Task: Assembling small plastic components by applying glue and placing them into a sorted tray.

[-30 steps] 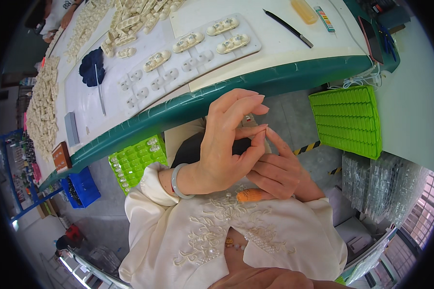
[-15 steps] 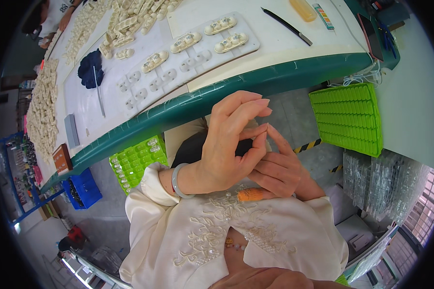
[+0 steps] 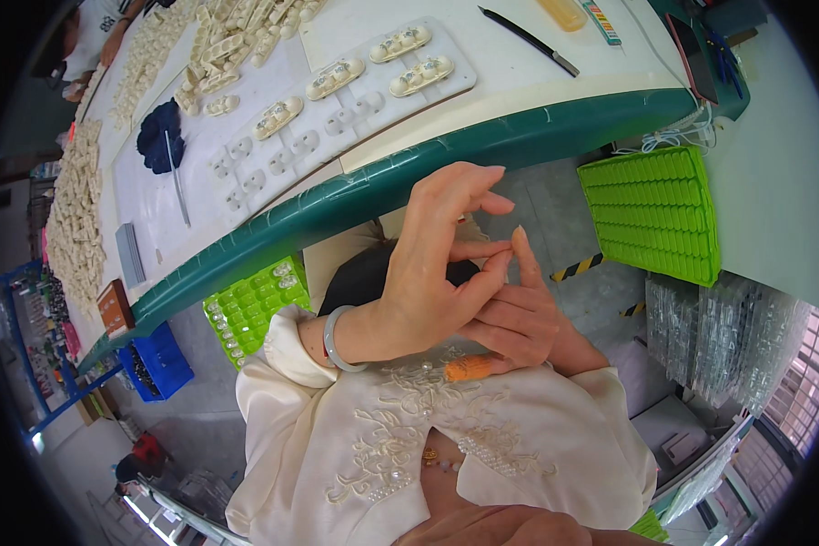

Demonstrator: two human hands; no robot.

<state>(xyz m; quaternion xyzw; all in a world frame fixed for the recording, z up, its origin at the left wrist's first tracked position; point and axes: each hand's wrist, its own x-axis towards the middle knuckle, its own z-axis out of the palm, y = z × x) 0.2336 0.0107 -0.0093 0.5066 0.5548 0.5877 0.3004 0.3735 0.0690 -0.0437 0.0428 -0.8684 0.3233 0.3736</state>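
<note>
Above my lap, my left hand (image 3: 423, 278) pinches thumb and forefinger together, its other fingers loosely curved; a pale bangle (image 3: 330, 338) circles its wrist. My right hand (image 3: 523, 323) is close against it, forefinger raised beside the pinch and the remaining fingers curled in. An orange finger cover (image 3: 469, 367) sits on one digit of the right hand. Anything between the fingertips is too small to make out. Beyond my hands, a white holder plate (image 3: 462, 77) on the table carries several cream oval pieces (image 3: 335, 79) with shiny decorations; its nearer left pegs are bare.
A green padded edge (image 3: 391, 173) borders the table. Cream pieces (image 3: 73, 218) lie heaped left, near a dark blue cloth (image 3: 159, 136) and thin rod (image 3: 176, 187). A black pen-like tool (image 3: 528, 41) lies far right. Green trays (image 3: 651, 214) stand right; another person's hand (image 3: 111, 45) shows far left.
The table has shifted slightly left and up in view. My right forefinger has straightened and moved a little away from my left fingertips, which stay pinched.
</note>
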